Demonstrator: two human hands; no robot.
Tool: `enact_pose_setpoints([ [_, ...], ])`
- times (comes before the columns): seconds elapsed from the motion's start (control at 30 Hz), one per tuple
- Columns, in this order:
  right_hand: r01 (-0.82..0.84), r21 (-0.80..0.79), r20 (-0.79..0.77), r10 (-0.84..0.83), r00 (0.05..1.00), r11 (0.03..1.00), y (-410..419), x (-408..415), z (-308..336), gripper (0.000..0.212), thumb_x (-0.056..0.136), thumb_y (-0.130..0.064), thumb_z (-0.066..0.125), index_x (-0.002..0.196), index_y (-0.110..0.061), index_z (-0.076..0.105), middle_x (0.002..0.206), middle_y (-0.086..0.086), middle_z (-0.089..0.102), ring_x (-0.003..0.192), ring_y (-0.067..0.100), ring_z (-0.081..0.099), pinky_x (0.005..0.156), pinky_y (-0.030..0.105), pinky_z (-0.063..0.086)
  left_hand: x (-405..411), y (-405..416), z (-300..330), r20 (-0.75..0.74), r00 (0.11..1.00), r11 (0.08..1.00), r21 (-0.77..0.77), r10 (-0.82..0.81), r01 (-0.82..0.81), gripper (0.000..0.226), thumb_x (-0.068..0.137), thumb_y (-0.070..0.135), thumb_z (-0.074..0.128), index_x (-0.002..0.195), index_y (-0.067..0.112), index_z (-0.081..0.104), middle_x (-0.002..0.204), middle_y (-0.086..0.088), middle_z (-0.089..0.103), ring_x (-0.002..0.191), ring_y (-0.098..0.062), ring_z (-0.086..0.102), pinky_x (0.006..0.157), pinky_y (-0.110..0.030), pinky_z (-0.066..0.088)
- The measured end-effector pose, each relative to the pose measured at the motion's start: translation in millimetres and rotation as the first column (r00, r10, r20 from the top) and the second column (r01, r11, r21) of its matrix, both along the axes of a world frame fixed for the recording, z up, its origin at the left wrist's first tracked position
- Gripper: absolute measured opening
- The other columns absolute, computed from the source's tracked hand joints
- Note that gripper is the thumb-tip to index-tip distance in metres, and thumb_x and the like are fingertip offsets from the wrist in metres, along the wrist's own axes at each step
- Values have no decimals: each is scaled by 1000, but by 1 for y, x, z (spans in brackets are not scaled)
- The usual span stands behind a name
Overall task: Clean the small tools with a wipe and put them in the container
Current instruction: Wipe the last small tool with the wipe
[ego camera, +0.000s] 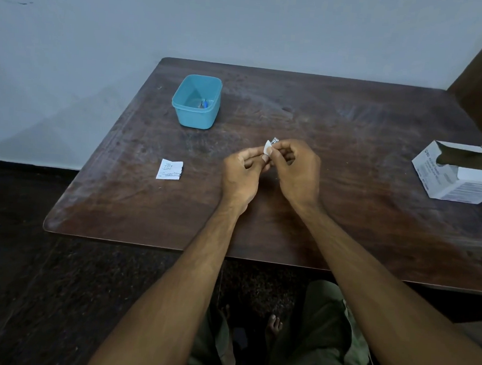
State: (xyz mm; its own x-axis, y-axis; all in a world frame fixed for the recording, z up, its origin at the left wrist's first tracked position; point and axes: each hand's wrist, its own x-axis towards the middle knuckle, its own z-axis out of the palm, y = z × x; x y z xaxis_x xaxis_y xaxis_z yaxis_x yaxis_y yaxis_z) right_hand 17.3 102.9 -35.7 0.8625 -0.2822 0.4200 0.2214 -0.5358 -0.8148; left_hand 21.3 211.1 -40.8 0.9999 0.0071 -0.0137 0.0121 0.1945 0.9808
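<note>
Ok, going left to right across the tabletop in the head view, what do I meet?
Torn wipe packet → blue container → left hand pinching the white wipe → right hand holding a small metal tool → opened wipe box.

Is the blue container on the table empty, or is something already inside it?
Not empty. The blue container is open, without a lid, and small items lie on its bottom; they are too small to identify.

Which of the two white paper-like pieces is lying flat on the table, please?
The torn printed wrapper, left of the hands; the plain wipe is pinched between them.
</note>
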Motion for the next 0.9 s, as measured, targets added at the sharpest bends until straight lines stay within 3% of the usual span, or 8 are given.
enact_pose_setpoints([
  [0.3,-12,-206,56,24,998,979,4,1,4,14,89,-29,67,82,-17,70,80,-5,66,74,7,58,67,26,48,3,-2,-4,-11,998,998,34,58,-58,16,91,11,66,106,8,69,93,-6,76,89,-17,73,85,-32,58],
  [0.43,45,-179,58,-35,998,983,-5,11,17,19,90,-31,64,81,-16,70,75,-7,66,73,9,60,68,33,51,2,-4,-1,-14,999,999,17,52,-52,17,91,3,63,107,6,68,92,-5,76,89,-15,73,83,-25,57],
  [0.63,-56,-290,14,63,998,955,1,5,10,5,86,-22,68,83,-18,70,80,-3,65,71,10,57,67,29,49,3,-3,-4,13,993,986,114,117,-118,16,89,12,68,105,10,69,92,-1,76,85,-9,73,83,-30,58],
  [0.8,36,-256,2,-36,999,966,-6,16,24,8,85,-23,66,81,-18,70,75,-7,66,68,7,60,66,28,51,2,-6,-3,71,989,972,186,131,-142,21,88,9,68,109,8,69,96,0,75,88,-5,71,82,-23,56],
  [0.9,-27,-316,-40,15,999,949,-1,16,25,5,83,-20,67,80,-18,70,74,-7,68,68,8,60,67,28,50,-1,-7,1,103,975,945,245,198,-218,21,89,10,67,110,6,68,98,0,74,87,-2,70,74,-10,53],
])
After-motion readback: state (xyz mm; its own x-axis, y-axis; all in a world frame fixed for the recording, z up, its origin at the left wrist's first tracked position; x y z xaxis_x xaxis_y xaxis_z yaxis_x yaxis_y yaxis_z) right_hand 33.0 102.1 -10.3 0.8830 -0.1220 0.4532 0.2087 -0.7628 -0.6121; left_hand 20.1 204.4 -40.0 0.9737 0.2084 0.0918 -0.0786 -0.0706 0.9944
